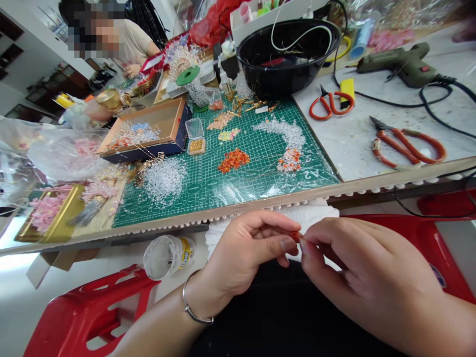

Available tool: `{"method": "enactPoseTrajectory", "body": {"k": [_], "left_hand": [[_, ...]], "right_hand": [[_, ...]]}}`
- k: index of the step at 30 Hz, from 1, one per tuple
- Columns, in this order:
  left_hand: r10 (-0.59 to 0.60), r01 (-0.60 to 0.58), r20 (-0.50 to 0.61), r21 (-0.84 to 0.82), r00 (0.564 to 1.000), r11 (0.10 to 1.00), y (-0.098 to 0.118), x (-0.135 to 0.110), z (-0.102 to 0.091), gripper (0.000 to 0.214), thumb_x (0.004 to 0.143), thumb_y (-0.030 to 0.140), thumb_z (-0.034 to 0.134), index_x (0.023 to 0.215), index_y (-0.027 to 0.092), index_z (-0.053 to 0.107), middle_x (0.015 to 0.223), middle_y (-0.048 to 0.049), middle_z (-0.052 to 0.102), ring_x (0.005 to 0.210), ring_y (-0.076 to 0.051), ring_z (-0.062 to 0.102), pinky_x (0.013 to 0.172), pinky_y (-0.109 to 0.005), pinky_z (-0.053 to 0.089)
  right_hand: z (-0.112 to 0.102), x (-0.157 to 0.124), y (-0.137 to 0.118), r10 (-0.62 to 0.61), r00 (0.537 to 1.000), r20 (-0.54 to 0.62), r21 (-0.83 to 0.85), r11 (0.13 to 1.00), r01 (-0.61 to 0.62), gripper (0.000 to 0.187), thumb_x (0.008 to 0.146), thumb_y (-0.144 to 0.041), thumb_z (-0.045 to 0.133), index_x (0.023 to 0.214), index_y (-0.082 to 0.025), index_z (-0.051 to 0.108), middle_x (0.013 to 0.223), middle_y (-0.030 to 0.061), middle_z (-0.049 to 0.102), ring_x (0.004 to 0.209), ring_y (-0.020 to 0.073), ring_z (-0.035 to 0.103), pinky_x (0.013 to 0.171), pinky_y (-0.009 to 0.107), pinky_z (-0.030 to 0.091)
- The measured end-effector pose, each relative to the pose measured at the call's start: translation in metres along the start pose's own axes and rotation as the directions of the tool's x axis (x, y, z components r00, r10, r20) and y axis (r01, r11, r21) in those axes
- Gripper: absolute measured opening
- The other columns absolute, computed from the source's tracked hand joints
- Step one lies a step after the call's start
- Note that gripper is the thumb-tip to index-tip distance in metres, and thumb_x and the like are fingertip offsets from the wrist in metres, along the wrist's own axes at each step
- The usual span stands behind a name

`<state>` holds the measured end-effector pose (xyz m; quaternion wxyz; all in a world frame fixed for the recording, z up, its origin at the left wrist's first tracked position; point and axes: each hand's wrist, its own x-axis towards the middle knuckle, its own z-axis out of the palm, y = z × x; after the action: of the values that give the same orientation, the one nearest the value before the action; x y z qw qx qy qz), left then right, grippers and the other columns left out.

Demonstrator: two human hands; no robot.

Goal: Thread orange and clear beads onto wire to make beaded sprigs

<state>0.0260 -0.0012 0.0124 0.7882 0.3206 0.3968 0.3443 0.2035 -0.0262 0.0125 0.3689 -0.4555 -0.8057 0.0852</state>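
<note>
Above my lap, in front of the table edge, my left hand [256,243] pinches a small orange-red bead piece [296,235] between thumb and forefinger. My right hand [357,263] meets it from the right, thumb and forefinger closed at the end of the same piece; a thin wire seems to run between the fingertips, though it is too fine to be sure. Beyond the hands, a green cutting mat [208,193] carries a pile of orange beads [233,160], a heap of clear beads [164,181] and a curved band of clear beads [293,134] ending in orange ones.
Red-handled pliers [407,144] and small red-handled cutters [330,104] lie at right, near a green glue gun [401,64] with its cord. A black basin [286,64] stands behind. An open box [148,124] sits left. Red stools [92,307] flank me; another person [134,44] sits across.
</note>
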Motion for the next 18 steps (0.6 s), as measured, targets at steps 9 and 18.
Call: {"method": "enactPoseTrajectory", "body": {"k": [9, 18], "left_hand": [[-0.013, 0.016, -0.024, 0.153, 1.000, 0.988, 0.001, -0.004, -0.002, 0.029, 0.068, 0.027, 0.091, 0.084, 0.016, 0.069, 0.077, -0.0020, 0.070, 0.067, -0.012, 0.064, 0.058, -0.021, 0.051], [0.387, -0.384, 0.238, 0.850, 0.891, 0.361, 0.016, -0.013, -0.005, 0.011, 0.091, 0.019, 0.066, 0.089, 0.020, 0.076, 0.088, -0.0074, 0.077, 0.083, -0.020, 0.068, 0.082, -0.032, 0.049]], "right_hand": [[-0.003, -0.008, 0.006, 0.054, 0.974, 0.218, 0.325, 0.937, -0.125, 0.033, 0.092, -0.004, 0.040, 0.119, -0.020, 0.049, 0.091, 0.0024, 0.075, 0.074, 0.0114, 0.072, 0.065, 0.018, 0.056], [0.003, -0.009, 0.008, 0.262, 0.880, 0.397, 0.430, 0.794, -0.430, 0.013, 0.102, -0.033, 0.049, 0.097, -0.024, 0.057, 0.070, -0.0016, 0.065, 0.060, 0.0143, 0.064, 0.050, 0.021, 0.054]]}}
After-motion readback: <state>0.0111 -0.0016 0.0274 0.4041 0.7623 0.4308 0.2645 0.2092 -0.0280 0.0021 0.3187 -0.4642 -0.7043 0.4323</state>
